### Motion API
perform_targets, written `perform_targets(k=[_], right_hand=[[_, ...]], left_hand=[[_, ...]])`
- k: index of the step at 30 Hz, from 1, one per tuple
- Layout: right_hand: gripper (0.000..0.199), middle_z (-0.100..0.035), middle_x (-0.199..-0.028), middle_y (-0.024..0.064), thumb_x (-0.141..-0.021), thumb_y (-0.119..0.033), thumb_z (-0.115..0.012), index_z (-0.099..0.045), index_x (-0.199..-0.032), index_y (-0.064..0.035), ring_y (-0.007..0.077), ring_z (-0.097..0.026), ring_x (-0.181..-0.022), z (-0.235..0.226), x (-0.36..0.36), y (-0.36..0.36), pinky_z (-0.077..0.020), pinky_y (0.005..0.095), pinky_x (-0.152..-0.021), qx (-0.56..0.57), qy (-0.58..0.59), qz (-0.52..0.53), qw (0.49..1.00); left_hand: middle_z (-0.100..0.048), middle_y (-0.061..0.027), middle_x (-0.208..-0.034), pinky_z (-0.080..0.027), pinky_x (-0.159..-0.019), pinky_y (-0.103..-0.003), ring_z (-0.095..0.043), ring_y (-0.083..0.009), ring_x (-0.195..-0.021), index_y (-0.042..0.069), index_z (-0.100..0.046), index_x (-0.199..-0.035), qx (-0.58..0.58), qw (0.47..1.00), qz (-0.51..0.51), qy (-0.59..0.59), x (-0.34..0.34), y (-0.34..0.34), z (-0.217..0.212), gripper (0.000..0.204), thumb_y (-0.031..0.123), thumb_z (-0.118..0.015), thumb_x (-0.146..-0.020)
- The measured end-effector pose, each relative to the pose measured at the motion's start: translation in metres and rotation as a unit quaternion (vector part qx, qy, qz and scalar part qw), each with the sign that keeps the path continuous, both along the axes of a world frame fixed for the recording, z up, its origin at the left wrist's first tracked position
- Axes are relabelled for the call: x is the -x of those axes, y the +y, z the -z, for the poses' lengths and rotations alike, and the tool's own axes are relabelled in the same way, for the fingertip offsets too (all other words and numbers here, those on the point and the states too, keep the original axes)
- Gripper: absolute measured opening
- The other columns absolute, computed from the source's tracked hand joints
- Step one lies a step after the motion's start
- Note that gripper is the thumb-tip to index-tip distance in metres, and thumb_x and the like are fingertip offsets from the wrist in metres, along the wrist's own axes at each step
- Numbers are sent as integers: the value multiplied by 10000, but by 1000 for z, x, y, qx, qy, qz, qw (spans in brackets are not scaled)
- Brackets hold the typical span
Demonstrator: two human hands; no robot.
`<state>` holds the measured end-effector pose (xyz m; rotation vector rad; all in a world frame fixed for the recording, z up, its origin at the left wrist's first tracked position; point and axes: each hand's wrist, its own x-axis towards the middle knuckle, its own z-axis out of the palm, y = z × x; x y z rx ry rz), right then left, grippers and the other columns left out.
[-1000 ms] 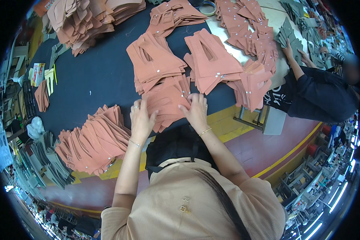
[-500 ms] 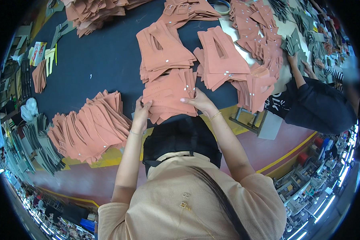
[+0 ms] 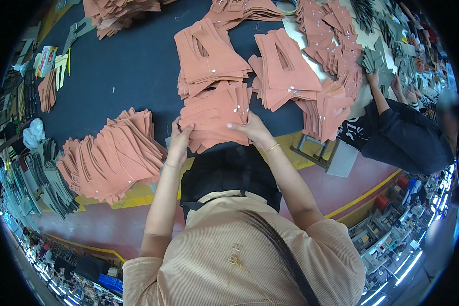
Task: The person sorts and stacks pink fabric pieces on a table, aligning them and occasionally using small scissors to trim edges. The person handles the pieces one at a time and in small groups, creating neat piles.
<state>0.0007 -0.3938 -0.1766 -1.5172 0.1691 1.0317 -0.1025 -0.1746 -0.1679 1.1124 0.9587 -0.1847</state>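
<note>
Both hands on one pile: left hand [image 3: 179, 141] grips the left edge of a stack of terracotta cut leather-like pieces [image 3: 217, 115], fingers curled onto it; right hand [image 3: 252, 130] lies spread over its lower right corner, thumb tucked under. Stack sits at the near edge of the dark blue worktable [image 3: 122, 66], between the hands. Small white square labels dot the pieces. Fanned heap of the same terracotta pieces [image 3: 109, 155] just left. Colourful flat packet [image 3: 45, 53] near the table's far left edge. Another person's dark sleeve [image 3: 408, 137] at right
</note>
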Motion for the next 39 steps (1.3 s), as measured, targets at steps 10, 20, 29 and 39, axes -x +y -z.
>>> perform_targets(k=[10,20,29,39], right_hand=[[753,-475,-1332,84,-752,44,-713,-314,-1388,-18,176,-484,-1210,-26,18,6,-413,335,-1028,-71,26,57,995],[673,-542,-1250,102,-774,31,-655,-348,-1371,-17,204,-542,-1147,-106,12,-26,-453,333,-969,-45,12,1,999],[634,-570,-1183,151,-817,-116,-658,-359,-1366,-12,261,-617,-1026,-163,-26,4,-550,418,-856,-70,-49,45,995],[677,-501,-1368,131,-844,-305,-661,-380,-1402,-43,303,-494,-1244,-177,17,101,-371,457,-1093,-316,136,61,937]], left_hand=[[-523,-118,-1221,-432,-955,-307,-517,-175,-1105,5,-354,-1332,-17,1000,-6,14,12,-11,2,515,144,-614,-910],[-524,-157,-1168,-439,-929,-314,-539,-200,-1064,37,-354,-1339,84,993,-42,-69,35,-39,-48,531,199,-620,-909],[-490,-98,-1183,-404,-925,-296,-458,-135,-1136,57,-196,-1456,117,965,-181,-150,52,-35,-108,761,367,-636,-918],[-441,-130,-1298,-358,-1033,-331,-440,-195,-1230,53,-219,-1457,123,894,-189,-388,58,-30,-153,886,299,-764,-803]])
